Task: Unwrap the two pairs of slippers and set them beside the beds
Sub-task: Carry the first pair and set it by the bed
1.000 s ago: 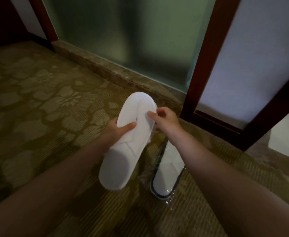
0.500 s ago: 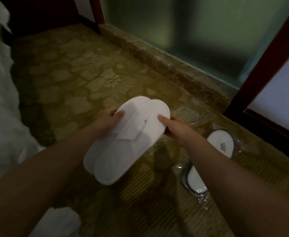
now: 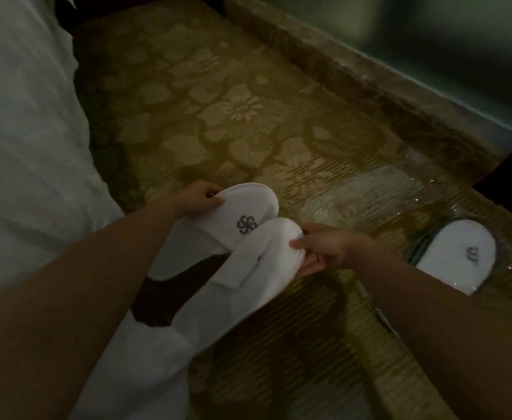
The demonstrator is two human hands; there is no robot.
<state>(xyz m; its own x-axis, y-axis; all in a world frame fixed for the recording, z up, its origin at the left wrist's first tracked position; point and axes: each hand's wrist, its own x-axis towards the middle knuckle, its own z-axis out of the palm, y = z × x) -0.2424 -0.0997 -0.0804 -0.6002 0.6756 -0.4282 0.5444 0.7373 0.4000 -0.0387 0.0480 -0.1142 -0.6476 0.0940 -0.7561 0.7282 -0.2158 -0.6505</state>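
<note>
Our left hand [image 3: 198, 198] pinches the toe of the logo slipper [image 3: 245, 213]; our right hand [image 3: 324, 248] grips the toe of the other slipper [image 3: 248, 274]. Stacked half a second ago, they now part, ready, we judge, to set beside the bed [image 3: 21, 147] at left. Farther right, the wrapped pair [image 3: 457, 256] lies on the carpet [image 3: 218, 101].

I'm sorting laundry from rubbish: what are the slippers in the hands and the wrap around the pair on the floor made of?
The held slippers look like soft white fabric, matte with no shine, perhaps terry or nonwoven; one bears a dark emblem. The wrap around the floor pair looks like thin clear plastic film: glossy glints, and the slippers show through.
</note>
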